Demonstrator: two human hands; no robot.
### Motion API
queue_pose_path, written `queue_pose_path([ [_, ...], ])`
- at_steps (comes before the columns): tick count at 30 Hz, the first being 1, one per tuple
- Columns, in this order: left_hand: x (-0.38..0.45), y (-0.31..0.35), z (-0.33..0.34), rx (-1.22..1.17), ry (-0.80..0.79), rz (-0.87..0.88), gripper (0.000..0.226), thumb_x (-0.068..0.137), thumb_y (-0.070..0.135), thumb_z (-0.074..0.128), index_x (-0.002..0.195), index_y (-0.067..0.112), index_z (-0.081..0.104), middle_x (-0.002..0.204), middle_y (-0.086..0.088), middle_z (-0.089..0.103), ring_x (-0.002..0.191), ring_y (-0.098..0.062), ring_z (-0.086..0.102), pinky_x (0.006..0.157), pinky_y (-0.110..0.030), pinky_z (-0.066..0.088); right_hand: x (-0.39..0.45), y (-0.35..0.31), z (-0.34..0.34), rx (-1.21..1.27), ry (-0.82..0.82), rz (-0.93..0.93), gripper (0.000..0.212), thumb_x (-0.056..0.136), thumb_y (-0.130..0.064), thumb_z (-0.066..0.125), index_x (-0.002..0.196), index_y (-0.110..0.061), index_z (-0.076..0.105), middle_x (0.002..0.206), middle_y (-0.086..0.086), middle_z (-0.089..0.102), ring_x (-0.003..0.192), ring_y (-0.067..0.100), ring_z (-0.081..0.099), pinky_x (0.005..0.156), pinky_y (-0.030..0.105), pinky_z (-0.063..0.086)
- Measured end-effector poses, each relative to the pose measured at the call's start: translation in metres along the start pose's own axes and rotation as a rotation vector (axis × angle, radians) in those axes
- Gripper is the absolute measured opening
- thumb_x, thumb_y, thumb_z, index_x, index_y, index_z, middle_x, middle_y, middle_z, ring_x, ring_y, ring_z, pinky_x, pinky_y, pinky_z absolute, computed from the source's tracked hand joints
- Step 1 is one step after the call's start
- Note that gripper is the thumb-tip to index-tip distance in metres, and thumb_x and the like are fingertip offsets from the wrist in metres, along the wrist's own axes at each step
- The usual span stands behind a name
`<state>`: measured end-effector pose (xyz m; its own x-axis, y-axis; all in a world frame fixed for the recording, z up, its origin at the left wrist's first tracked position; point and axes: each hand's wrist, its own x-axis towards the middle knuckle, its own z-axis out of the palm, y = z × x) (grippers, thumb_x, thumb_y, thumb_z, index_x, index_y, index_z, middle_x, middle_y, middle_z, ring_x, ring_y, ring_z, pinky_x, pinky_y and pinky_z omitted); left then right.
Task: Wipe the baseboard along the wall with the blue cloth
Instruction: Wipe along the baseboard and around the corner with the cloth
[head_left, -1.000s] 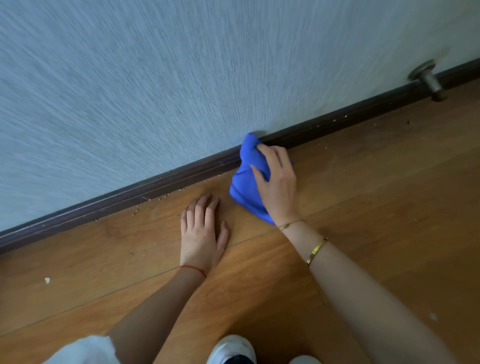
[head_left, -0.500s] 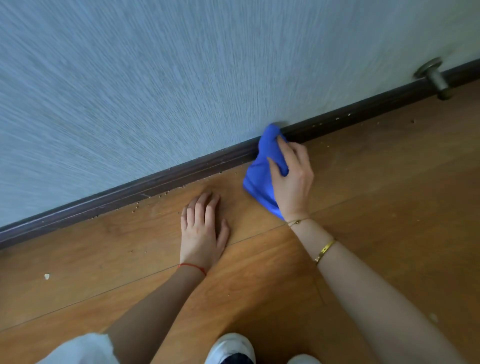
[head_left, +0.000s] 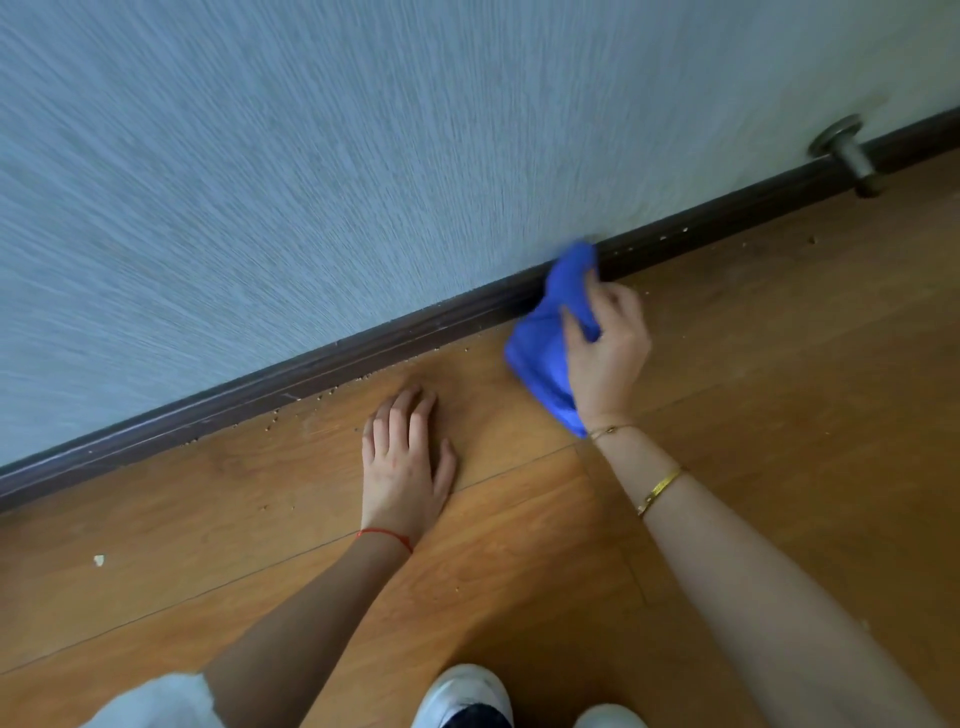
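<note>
A: Where is the bunched bright blue cloth (head_left: 550, 332) right now?

B: Pressed against the dark brown wooden baseboard (head_left: 311, 371), right of centre, with its upper end riding on the strip's top edge where it meets the wall. The rest of the cloth trails down onto the floor towards the person.

A: And who holds it?

B: The right hand (head_left: 608, 353). Its fingers are curled into the fabric and the thumb pinches a fold, so it is grasping the cloth. I judge the bunching gives a thick pad to push into the ledge.

A: The other hand?

B: The left hand (head_left: 405, 462) rests on the orange-brown wooden plank floor (head_left: 779, 415), fingers bent only slightly at the tips and holding nothing. It looks like a brace for someone crouching low; the toes of white shoes (head_left: 462, 696) show at the near edge.

A: What of the surroundings?

B: A pale blue-grey textured wall (head_left: 311, 156) rises behind the baseboard. Small pale crumbs (head_left: 270, 427) lie scattered along the floor just beside the strip, on both sides of the cloth. Far right, a round metal door stopper (head_left: 849, 156) sticks out from the wall just above the baseboard, so the stretch towards it probably needs care.
</note>
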<state>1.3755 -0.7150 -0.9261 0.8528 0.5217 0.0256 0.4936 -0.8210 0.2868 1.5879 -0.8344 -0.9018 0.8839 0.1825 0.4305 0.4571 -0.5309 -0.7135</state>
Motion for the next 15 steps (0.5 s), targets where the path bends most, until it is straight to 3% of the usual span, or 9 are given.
queue_pose_path([
  [2,0.000,0.002,-0.002,0.006,-0.014,-0.003,0.055,0.096,0.038,0.044,0.143,0.010,0.046,0.147,-0.012,0.044,0.132,-0.033,0.043,0.115,-0.050,0.030,0.016,0.013,-0.007,-0.024,0.089,0.129,0.041,0.082,-0.012,0.069,0.123,-0.005,0.067,0.102,0.014,0.062,0.091,0.025,0.062,0.083,0.023,0.046],
  [4,0.003,0.005,-0.004,0.008,-0.014,0.010,0.054,0.096,0.037,0.044,0.143,0.010,0.046,0.146,-0.011,0.045,0.132,-0.032,0.043,0.116,-0.049,0.027,0.019,0.011,-0.002,-0.029,0.080,0.141,0.042,0.083,-0.012,0.070,0.123,-0.002,0.066,0.102,0.015,0.062,0.092,0.024,0.062,0.083,0.021,0.045],
  [7,0.013,0.017,-0.005,-0.033,-0.007,0.076,0.051,0.095,0.034,0.047,0.141,0.010,0.048,0.143,-0.011,0.047,0.131,-0.033,0.045,0.116,-0.051,0.030,-0.007,-0.013,0.010,0.005,-0.031,0.026,0.043,0.083,-0.011,0.073,0.124,-0.001,0.065,0.108,0.013,0.063,0.098,0.024,0.061,0.088,0.020,0.044],
  [11,0.035,0.036,-0.001,-0.079,0.007,0.162,0.048,0.095,0.029,0.050,0.137,0.006,0.051,0.139,-0.012,0.051,0.122,-0.032,0.049,0.108,-0.048,0.039,-0.026,-0.024,0.008,0.034,-0.180,-0.149,0.044,0.082,-0.008,0.075,0.125,-0.004,0.065,0.110,0.009,0.064,0.100,0.024,0.061,0.092,0.030,0.049],
  [15,0.055,0.049,0.007,-0.079,-0.016,0.174,0.050,0.096,0.031,0.049,0.140,0.007,0.049,0.139,-0.012,0.050,0.116,-0.032,0.051,0.104,-0.045,0.041,0.000,0.002,-0.014,0.037,-0.039,0.048,0.045,0.081,-0.007,0.074,0.125,-0.008,0.066,0.107,0.007,0.063,0.096,0.022,0.062,0.087,0.032,0.051],
])
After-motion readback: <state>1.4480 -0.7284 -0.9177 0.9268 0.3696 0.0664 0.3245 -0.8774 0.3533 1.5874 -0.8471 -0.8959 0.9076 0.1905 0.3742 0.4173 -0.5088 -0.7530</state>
